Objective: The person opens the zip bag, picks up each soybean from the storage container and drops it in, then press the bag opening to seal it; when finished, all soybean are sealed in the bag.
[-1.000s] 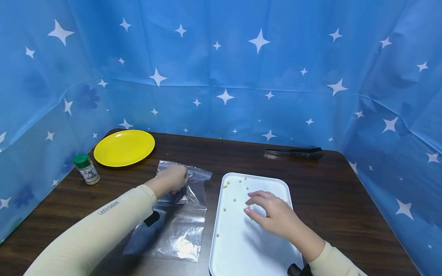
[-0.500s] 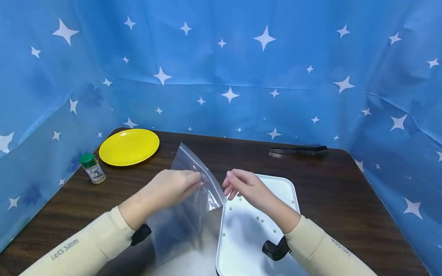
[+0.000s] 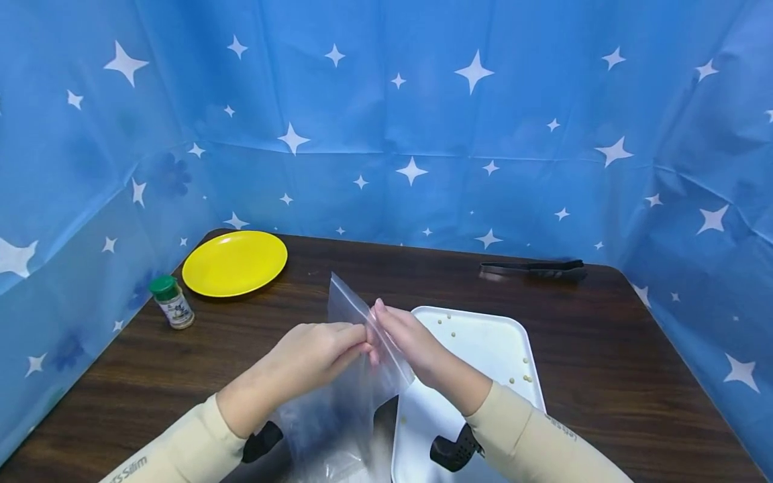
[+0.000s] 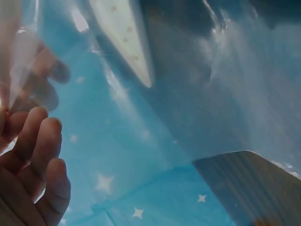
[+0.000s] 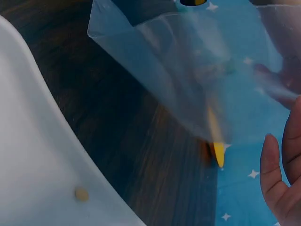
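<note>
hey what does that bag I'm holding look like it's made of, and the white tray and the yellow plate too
The bag: thin clear plastic film, glossy; the table shows through it and it creases where both hands pinch it. The tray: white with a smooth matte face and rounded raised rim, probably plastic, possibly foam. The plate: bright yellow with a smooth, slightly shiny surface, likely plastic or melamine.

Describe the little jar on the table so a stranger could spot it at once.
Start at the dark wooden table and go to its far left corner, where a yellow plate lies. Just left of and nearer than the plate, by the blue starred curtain, stands the small jar. It is the only upright container: a green cap and a pale label.
</note>
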The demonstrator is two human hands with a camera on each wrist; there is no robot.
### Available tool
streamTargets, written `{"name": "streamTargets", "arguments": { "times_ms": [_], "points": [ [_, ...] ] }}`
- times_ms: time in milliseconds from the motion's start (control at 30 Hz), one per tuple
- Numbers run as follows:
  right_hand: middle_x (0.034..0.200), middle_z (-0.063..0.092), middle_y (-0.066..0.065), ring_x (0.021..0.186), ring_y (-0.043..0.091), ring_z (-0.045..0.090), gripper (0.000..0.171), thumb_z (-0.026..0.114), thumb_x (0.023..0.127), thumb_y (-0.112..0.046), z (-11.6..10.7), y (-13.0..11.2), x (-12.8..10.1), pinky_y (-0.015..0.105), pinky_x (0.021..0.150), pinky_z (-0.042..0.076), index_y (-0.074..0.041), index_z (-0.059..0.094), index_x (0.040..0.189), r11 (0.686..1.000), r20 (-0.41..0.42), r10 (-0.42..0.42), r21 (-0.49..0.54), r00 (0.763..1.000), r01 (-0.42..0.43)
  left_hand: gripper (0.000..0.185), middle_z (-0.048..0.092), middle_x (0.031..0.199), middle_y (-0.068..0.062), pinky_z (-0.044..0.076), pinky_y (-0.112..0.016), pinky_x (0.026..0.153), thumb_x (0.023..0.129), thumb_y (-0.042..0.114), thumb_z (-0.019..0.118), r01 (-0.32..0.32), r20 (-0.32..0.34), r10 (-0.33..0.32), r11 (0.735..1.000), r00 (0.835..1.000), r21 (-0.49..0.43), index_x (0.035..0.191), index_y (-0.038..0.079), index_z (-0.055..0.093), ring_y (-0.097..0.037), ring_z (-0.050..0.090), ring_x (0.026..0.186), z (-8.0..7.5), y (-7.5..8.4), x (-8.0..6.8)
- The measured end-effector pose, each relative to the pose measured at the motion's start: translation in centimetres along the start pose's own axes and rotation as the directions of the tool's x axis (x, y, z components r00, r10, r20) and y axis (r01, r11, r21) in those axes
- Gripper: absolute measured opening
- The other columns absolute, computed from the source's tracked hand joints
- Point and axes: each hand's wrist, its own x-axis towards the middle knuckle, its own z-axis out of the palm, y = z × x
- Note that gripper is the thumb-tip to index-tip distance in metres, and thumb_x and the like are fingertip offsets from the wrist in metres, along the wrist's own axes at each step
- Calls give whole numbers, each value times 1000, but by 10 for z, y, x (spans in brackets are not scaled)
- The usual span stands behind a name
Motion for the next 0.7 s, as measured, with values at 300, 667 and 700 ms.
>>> {"name": "streamTargets", "arguments": {
  "times_ms": [300,667,700],
  "points": [
    [64,57,3,57,13,56,47,25,103,-32,3,4,2,29,59,47,4,49,84,999,-12,-22,33,1000,22,10,43,65,15,40,-19,52,91,27,61,169,135,-157,982,978,-88,88,19,55,-3,43,57,-4,4,-1],
    [64,55,2,54,11,54,54,20,103,-36,7,5,4,27,55,47,6,46,82,997,9,-28,73,1000,27,11,43,65,15,41,-18,52,90,28,62,198,154,-184,977,971,-81,90,19,58,-3,44,57,-8,6,-2],
    [64,54,2,54,10,54,53,20,103,-35,7,5,4,27,55,47,5,46,81,996,13,-27,83,1000,26,11,43,65,15,41,-19,53,90,28,62,201,155,-187,976,970,-80,90,19,58,-3,44,57,-8,6,-2]
  ]
}}
